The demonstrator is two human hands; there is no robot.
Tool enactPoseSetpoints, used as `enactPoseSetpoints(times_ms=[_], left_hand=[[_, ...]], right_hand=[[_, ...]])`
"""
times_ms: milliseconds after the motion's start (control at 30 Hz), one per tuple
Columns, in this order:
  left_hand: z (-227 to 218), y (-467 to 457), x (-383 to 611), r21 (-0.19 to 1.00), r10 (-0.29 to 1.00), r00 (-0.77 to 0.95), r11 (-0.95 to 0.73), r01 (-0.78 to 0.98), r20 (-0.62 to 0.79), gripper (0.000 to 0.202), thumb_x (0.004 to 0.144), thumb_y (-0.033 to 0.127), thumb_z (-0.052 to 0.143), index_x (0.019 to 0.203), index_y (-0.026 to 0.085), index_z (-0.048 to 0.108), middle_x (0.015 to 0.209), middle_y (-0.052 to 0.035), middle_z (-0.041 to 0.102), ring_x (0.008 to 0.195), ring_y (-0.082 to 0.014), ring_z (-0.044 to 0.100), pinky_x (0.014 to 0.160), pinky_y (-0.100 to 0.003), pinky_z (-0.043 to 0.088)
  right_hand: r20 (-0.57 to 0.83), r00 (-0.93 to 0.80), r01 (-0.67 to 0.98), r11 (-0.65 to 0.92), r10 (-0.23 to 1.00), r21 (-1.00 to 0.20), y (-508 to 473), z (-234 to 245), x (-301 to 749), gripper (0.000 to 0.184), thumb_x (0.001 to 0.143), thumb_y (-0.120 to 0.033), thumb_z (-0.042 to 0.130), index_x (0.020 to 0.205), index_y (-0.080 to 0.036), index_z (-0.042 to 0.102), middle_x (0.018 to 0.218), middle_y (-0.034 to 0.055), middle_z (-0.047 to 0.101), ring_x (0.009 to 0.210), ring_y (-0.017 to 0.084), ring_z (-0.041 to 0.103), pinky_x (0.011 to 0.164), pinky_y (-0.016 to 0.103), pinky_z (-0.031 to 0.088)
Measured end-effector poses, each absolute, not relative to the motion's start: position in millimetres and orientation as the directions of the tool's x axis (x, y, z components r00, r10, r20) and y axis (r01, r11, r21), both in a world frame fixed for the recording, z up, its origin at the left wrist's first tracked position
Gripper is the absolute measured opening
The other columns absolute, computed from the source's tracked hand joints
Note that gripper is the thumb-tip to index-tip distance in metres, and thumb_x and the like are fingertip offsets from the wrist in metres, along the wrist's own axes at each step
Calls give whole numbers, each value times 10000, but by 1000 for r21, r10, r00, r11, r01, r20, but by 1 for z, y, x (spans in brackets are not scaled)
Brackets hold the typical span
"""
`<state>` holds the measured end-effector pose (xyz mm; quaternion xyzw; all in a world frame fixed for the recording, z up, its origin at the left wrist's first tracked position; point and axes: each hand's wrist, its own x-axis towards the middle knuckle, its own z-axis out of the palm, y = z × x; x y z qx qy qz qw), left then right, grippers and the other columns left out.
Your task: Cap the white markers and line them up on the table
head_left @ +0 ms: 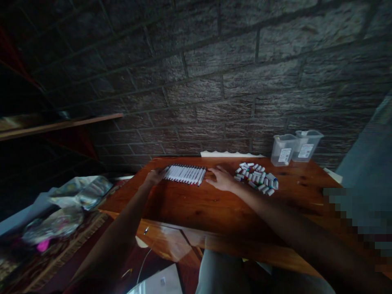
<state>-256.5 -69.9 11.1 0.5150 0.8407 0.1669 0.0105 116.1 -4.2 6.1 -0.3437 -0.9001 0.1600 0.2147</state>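
White markers (185, 174) lie side by side in a neat row on the wooden table (196, 204), with dark tips at their far ends and coloured ones at some near ends. My left hand (154, 176) rests at the row's left end, fingers stretched along the outermost marker and touching or nearly touching it. Just off the row's right end, my right hand (223, 179) is held low over the table with its fingers spread and nothing in them. To its right is a loose heap of short white marker caps (257, 176), some with coloured ends.
Two clear plastic containers (283, 151) with labels stand at the table's back right. A white wavy-edged strip (231, 154) lies along the brick wall (226, 110). Plastic bags (81, 192) lie left of the table. A wooden shelf (92, 119) juts out at upper left.
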Motion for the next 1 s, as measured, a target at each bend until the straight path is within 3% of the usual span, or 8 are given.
enactPoseSetpoints(times_ms=[100, 200, 433, 600, 833, 933, 1000], left_hand=[[5, -63, -266, 262, 900, -429, 396, 880, 80, 409, 881, 431, 463, 1164, 206, 653, 1108, -75, 700, 1073, -266, 625, 899, -305, 467], [4, -56, -268, 287, 916, -396, 365, 886, 59, 416, 878, 404, 465, 1176, 187, 659, 1108, -70, 700, 1039, -253, 639, 891, -296, 471], [15, -43, -266, 359, 951, -305, 299, 884, -42, 509, 796, 495, 537, 1198, 198, 634, 1067, -36, 710, 953, -209, 653, 786, -233, 479], [20, -47, -262, 446, 969, -217, 246, 861, -115, 597, 762, 556, 518, 1212, 177, 620, 1053, -43, 712, 961, -216, 650, 791, -241, 479], [22, -43, -237, 477, 983, -145, 180, 860, -111, 708, 759, 630, 474, 1243, 127, 594, 1136, -91, 682, 1041, -257, 623, 884, -294, 470], [23, -38, -224, 422, 988, -138, 157, 893, -74, 745, 817, 667, 376, 1319, 139, 537, 1260, -110, 623, 1163, -273, 567, 979, -320, 429], [22, -37, -213, 353, 989, -149, 134, 926, 14, 789, 845, 690, 307, 1397, 146, 455, 1396, -126, 514, 1305, -296, 451, 1059, -356, 368]], right_hand=[[276, -698, 519, 733, 660, -440, 5, -2, 91, 523, 895, -429, 510, 1343, -158, 509, 1326, 140, 517, 1246, 234, 481, 1056, 346, 376], [310, -725, 464, 769, 615, -440, 14, -7, 78, 532, 897, -445, 500, 1345, -158, 512, 1343, 133, 497, 1230, 213, 497, 1060, 317, 379], [291, -796, 435, 837, 530, -333, 16, -9, 58, 566, 893, -560, 458, 1370, -258, 500, 1417, 89, 438, 1165, 233, 551, 985, 343, 453], [280, -843, 387, 879, 460, -279, 18, -5, 60, 485, 916, -525, 447, 1305, -261, 565, 1335, 81, 508, 1129, 210, 565, 962, 316, 460], [254, -868, 362, 894, 427, -264, 48, -1, 79, 449, 922, -467, 476, 1269, -208, 598, 1273, 112, 558, 1138, 219, 561, 990, 328, 440], [242, -862, 382, 885, 445, -266, 59, -2, 88, 460, 925, -468, 469, 1288, -209, 582, 1268, 115, 564, 1157, 220, 551, 1006, 340, 429], [243, -856, 392, 879, 457, -271, 62, -2, 91, 504, 930, -484, 448, 1347, -212, 529, 1332, 123, 521, 1206, 227, 524, 1024, 349, 418]])
